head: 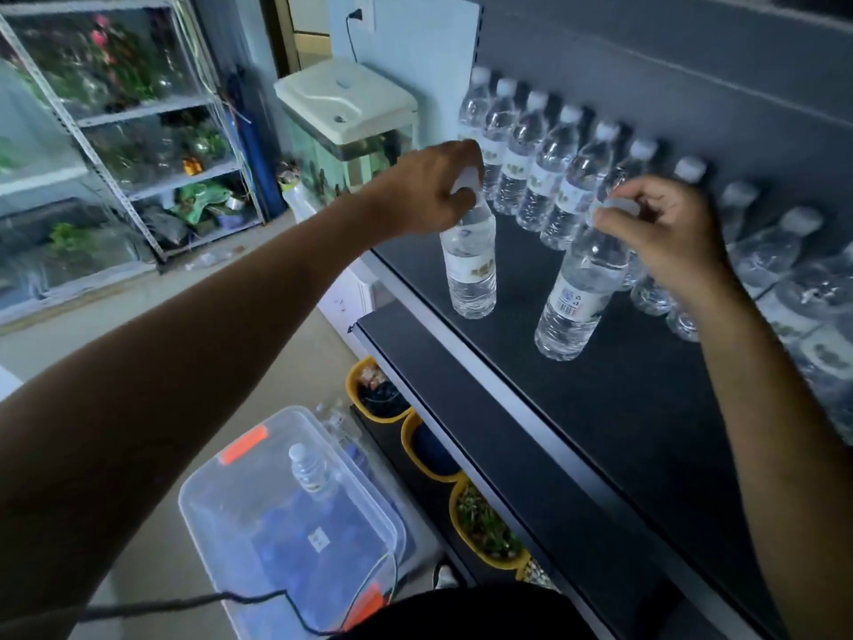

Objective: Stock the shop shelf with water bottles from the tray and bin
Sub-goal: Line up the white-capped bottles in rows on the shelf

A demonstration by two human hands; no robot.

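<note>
Down at your lower left the clear plastic bin [217, 524] sits on the floor with one water bottle [310, 471] standing in it, well apart from either hand. Up on the dark shelf [600, 408], your left hand [429, 187] is curled over the white cap of the left bottle [471, 265] and grips it from above. That bottle hangs straight down from the grip, its long axis close to upright, and its base looks to be on the shelf surface near the front left corner. Your right hand [664, 228] pinches the cap of the right bottle [577, 297] between thumb and curled fingers. This bottle leans, with the cap toward the back and right and the base nearer to you and to the left. Whether that base is touching the shelf or is just above it cannot be told from here. Behind both bottles, the back row of bottles [544, 168] runs diagonally along the grey rear panel, and the open shelf surface lies between that row and the two you hold. The move ahead likely depends on that gap, since each bottle has to go away from you along the shelf toward the row. The leaning one probably needs its base brought under the cap first. Farther right, another cluster of bottles [784, 279] crowds close beside your right wrist, so that side has little room.
</note>
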